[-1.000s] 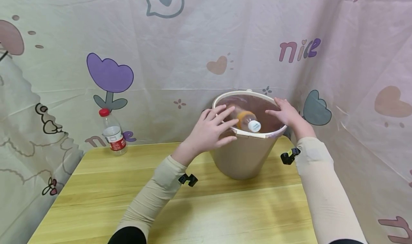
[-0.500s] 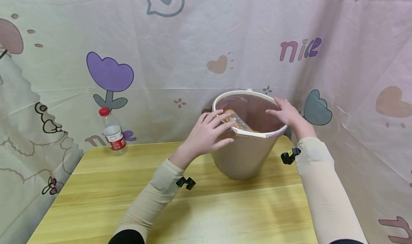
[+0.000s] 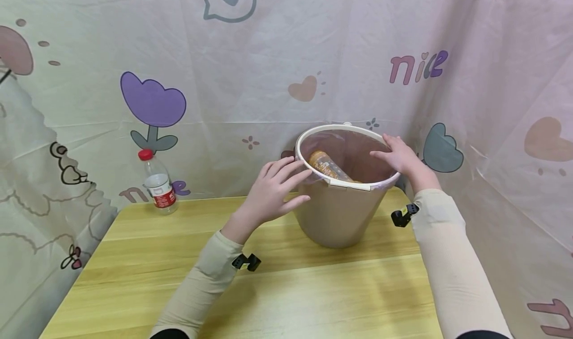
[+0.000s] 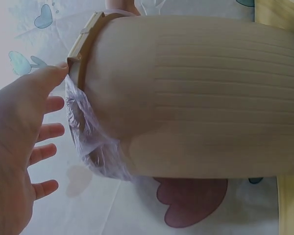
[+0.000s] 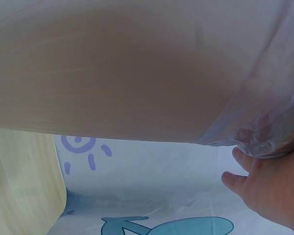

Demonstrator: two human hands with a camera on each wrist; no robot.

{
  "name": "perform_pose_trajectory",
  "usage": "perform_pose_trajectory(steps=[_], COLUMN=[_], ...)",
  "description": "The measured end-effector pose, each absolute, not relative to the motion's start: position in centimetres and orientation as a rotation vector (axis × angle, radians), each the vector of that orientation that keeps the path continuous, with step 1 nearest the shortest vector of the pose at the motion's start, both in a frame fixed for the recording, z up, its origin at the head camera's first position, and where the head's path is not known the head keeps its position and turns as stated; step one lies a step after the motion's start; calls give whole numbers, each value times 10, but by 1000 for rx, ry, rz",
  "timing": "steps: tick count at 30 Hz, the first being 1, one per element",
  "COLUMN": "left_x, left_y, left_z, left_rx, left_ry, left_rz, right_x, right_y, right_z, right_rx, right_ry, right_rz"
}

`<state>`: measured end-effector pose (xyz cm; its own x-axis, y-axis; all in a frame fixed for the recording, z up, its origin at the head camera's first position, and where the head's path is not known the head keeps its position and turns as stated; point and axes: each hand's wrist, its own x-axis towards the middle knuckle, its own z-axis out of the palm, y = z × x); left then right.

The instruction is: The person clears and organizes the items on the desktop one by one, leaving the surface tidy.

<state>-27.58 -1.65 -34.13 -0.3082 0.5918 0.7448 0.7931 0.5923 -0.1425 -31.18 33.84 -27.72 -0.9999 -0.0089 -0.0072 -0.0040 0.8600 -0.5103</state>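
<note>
A beige trash bin [image 3: 337, 214] with a white rim and a clear plastic bag lining stands on the table. Inside it leans a drink bottle [image 3: 329, 167] with an orange end and patterned label; its lower part is hidden by the rim. My left hand [image 3: 275, 192] is beside the bin's left edge, fingers spread and holding nothing; in the left wrist view its thumb [image 4: 54, 76] appears close to the rim. My right hand [image 3: 403, 160] holds the bin's right rim, thumb over the opening. Some of its fingers [image 5: 235, 181] show outside the bag in the right wrist view.
A clear plastic bottle [image 3: 158, 187] with a red cap and red-white label stands at the table's back left. The wooden table [image 3: 322, 289] meets a patterned cloth backdrop [image 3: 241, 80] behind and at both sides.
The bottle has dropped deeper into the bin, its white cap going out of sight and its orange end showing. My left hand has drawn back left from the opening; the right stays put.
</note>
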Motion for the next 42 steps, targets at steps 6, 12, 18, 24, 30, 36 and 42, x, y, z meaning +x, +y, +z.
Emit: perform_pose_trajectory(steps=[6, 12, 18, 24, 30, 36, 42], left_x=[-272, -269, -270, -270, -269, -265, -264], left_y=[-32, -48, -66, -88, -112, -134, -157], left_z=[-349, -356, -364, -372, -379, -386, -396], left_rx=[-1088, -1070, -1026, -984, -931, -856, -786], left_ry=[-2051, -2082, -2085, -2127, -2163, -2228, -2243], left_rz=[-316, -330, -333, -343, -350, -364, -361], right_x=[-312, -311, -310, -310, -312, -311, -310], right_y=[338, 339, 338, 338, 338, 337, 338], right_z=[-277, -278, -277, -276, -276, -275, -275], right_rx=[-10, -10, -12, -19, -23, -27, -33], right_ry=[3017, 3021, 3024, 3020, 3030, 3030, 3027], right_rz=[-832, -832, -831, -821, -800, -790, -796])
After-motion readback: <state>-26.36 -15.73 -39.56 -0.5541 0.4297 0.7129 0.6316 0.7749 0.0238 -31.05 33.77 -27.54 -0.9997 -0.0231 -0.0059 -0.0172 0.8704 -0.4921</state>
